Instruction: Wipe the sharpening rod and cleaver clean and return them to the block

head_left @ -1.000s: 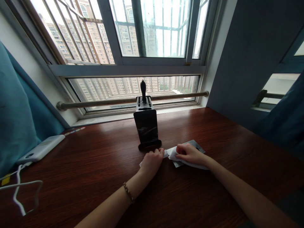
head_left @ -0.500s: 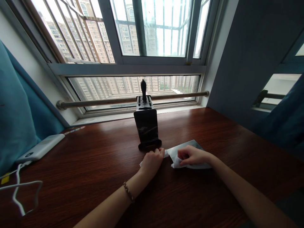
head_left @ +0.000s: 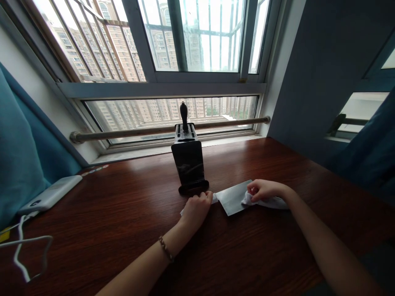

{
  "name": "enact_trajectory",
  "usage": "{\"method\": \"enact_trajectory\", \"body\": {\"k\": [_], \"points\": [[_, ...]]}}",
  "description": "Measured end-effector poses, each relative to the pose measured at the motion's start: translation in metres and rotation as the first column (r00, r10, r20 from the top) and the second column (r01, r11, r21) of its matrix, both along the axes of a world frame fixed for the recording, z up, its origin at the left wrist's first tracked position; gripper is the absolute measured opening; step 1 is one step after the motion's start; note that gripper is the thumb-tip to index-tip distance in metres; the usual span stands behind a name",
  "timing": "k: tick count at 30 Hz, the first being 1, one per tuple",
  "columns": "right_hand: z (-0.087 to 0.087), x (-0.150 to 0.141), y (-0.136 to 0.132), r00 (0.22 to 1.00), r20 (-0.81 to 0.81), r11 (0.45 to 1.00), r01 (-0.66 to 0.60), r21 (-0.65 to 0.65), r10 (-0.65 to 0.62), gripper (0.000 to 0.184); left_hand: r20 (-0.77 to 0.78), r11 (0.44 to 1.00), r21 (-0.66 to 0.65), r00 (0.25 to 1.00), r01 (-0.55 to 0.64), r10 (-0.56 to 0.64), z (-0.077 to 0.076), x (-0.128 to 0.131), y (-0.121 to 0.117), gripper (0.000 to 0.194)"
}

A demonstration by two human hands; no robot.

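A cleaver with a broad grey metal blade lies across the table, its blade pointing right. My left hand is closed round its pale handle, most of which is hidden under my fingers. My right hand pinches a crumpled white cloth against the right part of the blade. More of the cloth trails to the right beneath that hand and covers the far end of the blade. Just behind my left hand stands a black-fronted knife block, with one black handle sticking up from it.
The brown wooden table reaches back to a window with a metal rail. At the left a white power bank lies with a white cable beside a blue curtain.
My right hand has moved to the right along the blade with the cloth, and more of the blade's bare metal shows. My left hand stays on the handle.
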State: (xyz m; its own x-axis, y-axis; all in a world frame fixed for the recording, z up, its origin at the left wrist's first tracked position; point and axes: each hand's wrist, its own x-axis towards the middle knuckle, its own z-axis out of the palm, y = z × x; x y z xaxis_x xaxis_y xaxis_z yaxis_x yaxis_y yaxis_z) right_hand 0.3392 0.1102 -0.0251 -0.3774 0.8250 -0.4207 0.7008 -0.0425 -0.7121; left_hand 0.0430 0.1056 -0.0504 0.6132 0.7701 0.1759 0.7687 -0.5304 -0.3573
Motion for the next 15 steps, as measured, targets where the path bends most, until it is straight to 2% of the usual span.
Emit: {"method": "enact_trajectory", "body": {"k": [5, 11, 15], "points": [[-0.002, 0.021, 0.004, 0.972, 0.17, 0.986, 0.153, 0.066, -0.162, 0.012, 0.011, 0.999, 0.03, 1.0, 0.015, -0.016, -0.002, 0.0, 0.001, 0.028], [-0.001, 0.028, 0.006, 0.917, 0.32, 0.966, 0.193, 0.171, -0.24, 0.008, 0.026, 0.998, 0.052, 0.999, 0.026, -0.027, -0.004, -0.001, 0.001, 0.027], [0.004, 0.032, 0.004, 0.797, 0.499, 0.926, 0.19, 0.326, -0.34, 0.007, 0.016, 0.999, 0.035, 1.0, 0.02, -0.021, -0.003, -0.001, 0.0, 0.027]]}}
